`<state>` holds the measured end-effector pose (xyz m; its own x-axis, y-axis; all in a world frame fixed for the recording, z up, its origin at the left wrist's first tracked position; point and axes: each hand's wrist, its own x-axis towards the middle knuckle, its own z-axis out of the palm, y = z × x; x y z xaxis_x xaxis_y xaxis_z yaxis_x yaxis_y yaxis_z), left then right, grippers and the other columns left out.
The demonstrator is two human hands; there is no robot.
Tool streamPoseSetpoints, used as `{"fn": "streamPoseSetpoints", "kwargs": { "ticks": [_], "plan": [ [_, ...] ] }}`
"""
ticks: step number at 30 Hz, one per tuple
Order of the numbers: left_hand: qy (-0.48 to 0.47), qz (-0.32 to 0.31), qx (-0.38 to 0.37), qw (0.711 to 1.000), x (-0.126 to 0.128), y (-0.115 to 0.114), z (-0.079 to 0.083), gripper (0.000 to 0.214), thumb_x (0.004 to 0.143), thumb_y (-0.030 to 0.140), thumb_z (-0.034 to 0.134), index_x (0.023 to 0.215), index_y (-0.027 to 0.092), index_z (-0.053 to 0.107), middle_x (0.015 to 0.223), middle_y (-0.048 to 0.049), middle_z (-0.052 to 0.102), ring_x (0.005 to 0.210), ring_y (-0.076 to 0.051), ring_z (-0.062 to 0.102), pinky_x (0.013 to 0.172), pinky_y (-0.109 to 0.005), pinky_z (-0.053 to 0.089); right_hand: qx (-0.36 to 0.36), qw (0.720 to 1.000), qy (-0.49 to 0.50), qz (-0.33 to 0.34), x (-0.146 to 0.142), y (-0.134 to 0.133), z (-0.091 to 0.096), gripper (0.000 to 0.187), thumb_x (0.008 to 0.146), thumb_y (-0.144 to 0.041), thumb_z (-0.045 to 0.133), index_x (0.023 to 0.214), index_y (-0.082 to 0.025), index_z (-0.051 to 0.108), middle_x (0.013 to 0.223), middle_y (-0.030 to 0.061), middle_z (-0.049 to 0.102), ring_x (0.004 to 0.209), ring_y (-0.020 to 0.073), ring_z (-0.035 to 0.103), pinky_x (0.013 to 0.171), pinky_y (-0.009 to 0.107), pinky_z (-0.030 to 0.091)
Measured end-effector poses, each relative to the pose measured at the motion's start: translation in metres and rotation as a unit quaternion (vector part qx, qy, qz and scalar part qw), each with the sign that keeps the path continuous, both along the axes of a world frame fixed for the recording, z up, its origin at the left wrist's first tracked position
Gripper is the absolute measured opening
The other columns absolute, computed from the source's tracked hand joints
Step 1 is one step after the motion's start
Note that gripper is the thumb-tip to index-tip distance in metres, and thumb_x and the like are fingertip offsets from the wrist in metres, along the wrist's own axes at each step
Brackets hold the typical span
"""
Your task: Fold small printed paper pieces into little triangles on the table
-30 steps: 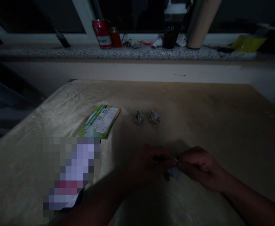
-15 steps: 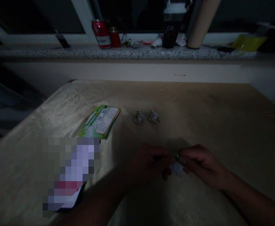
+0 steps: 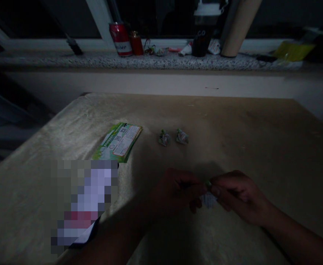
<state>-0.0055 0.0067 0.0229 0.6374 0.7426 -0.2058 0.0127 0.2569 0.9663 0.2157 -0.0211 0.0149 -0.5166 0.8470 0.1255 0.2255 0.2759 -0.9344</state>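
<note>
Both hands meet low over the near part of the table, the left hand [image 3: 182,189] coming in from the lower left and the right hand [image 3: 235,195] from the lower right, thumbs and forefingers pinched almost tip to tip. Each is closed to a narrow pinch on one small printed piece [image 3: 209,200], its green top between the fingertips and its pale lettered face hanging below (too dark to read). Farther out on the dim, pale table [image 3: 246,129] sit two crumpled little bundles [image 3: 164,138] side by side but apart; to their left lies a stack of green printed sheets [image 3: 118,143], with a pixelated device [image 3: 86,206] just nearer the person. Beyond, a speckled windowsill [image 3: 150,63] carries a red can [image 3: 120,39], a lidded dark cup [image 3: 202,35], a leaning cardboard tube [image 3: 240,29] and a yellow object [image 3: 294,50] under dark window panes. Compared with one second ago, more of the green top shows between the fingertips, while the bundles and the stack lie unmoved.
</note>
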Motion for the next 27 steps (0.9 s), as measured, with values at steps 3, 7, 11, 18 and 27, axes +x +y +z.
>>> {"fn": "streamPoseSetpoints", "kwargs": {
  "ticks": [3, 7, 11, 18, 27],
  "plan": [
    [0.01, -0.005, -0.001, 1.0, 0.0, 0.0, -0.002, 0.035, 0.088, 0.042, 0.07, 0.068, 0.014, 0.068, 0.059, -0.0005, 0.062, 0.051, -0.009, 0.056, 0.053, -0.021, 0.045, -0.014, 1.0, 0.011, 0.011, 0.002, 0.0, 0.0, 0.044, 0.106, -0.034, 0.051, 0.065, -0.019, 0.049, 0.051, -0.0056, 0.041, 0.043, 0.0067, 0.038, 0.042, 0.023, 0.028],
    [-0.023, -0.009, -0.003, 1.0, 0.001, 0.0, -0.01, 0.033, 0.088, 0.043, 0.07, 0.073, 0.014, 0.068, 0.063, -0.0006, 0.063, 0.056, -0.01, 0.057, 0.056, -0.022, 0.044, -0.031, 0.999, 0.014, 0.023, 0.002, 0.002, -0.003, 0.042, 0.107, -0.035, 0.051, 0.068, -0.018, 0.052, 0.054, -0.0063, 0.039, 0.046, 0.0068, 0.036, 0.044, 0.022, 0.027],
    [-0.031, 0.018, 0.02, 0.999, 0.001, 0.0, -0.014, 0.022, 0.085, 0.036, 0.075, 0.085, 0.014, 0.073, 0.07, -0.0001, 0.063, 0.063, -0.01, 0.055, 0.061, -0.022, 0.042, -0.007, 0.999, 0.016, 0.034, 0.0, 0.004, -0.003, 0.041, 0.106, -0.031, 0.053, 0.067, -0.02, 0.045, 0.056, -0.0076, 0.034, 0.048, 0.0063, 0.034, 0.046, 0.021, 0.026],
    [-0.052, 0.091, 0.015, 0.994, 0.002, 0.001, -0.012, 0.017, 0.082, 0.031, 0.075, 0.082, 0.015, 0.071, 0.069, 0.0017, 0.061, 0.063, -0.011, 0.053, 0.062, -0.024, 0.042, 0.05, 0.998, -0.028, 0.005, 0.003, 0.002, -0.001, 0.031, 0.103, -0.027, 0.054, 0.073, -0.02, 0.049, 0.061, -0.0062, 0.038, 0.052, 0.008, 0.038, 0.051, 0.024, 0.029],
    [0.057, 0.029, 0.055, 0.996, 0.005, -0.002, -0.008, 0.026, 0.081, 0.04, 0.074, 0.077, 0.015, 0.068, 0.067, 0.0028, 0.054, 0.064, -0.011, 0.045, 0.059, -0.025, 0.033, 0.071, 0.997, -0.029, -0.027, 0.001, 0.001, -0.002, 0.035, 0.1, -0.024, 0.054, 0.066, -0.02, 0.048, 0.055, -0.0061, 0.038, 0.047, 0.0077, 0.036, 0.047, 0.025, 0.025]
  ]
}}
